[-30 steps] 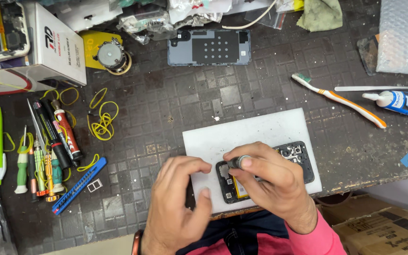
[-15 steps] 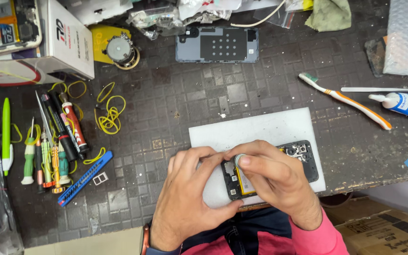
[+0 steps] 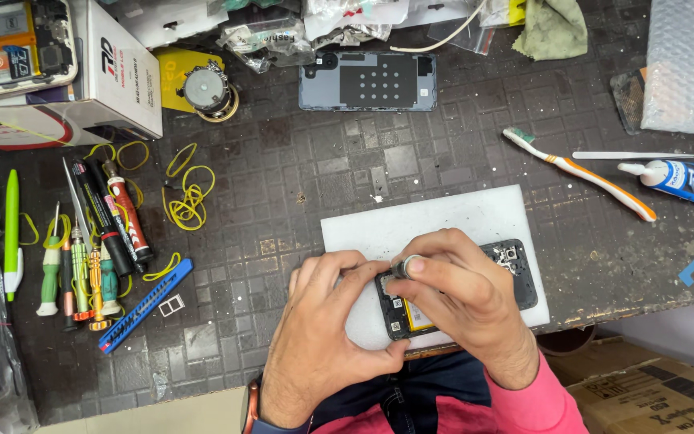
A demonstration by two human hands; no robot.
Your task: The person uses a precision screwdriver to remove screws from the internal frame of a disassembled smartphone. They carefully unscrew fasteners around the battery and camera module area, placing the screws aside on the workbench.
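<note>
A phone repair workbench: precision screwdrivers [image 3: 82,265] lined up, a detached back cover [image 3: 369,81], a glue tube [image 3: 680,180], and an opened phone [image 3: 483,293] on a white mat [image 3: 435,221].

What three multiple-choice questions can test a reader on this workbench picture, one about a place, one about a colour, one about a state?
1. Where does the opened phone lie?
A. on the white mat
B. on the cardboard box
C. beside the rubber bands

2. What colour is the toothbrush handle?
A. green and black
B. white and orange
C. all blue

3. What is the state of the phone under the hands?
A. sealed shut
B. wrapped in plastic
C. back off, insides showing

Answers:
1 A, the white mat shows under it.
2 B, both colours show along the handle.
3 C, parts show beside the right hand and left hand.
</note>
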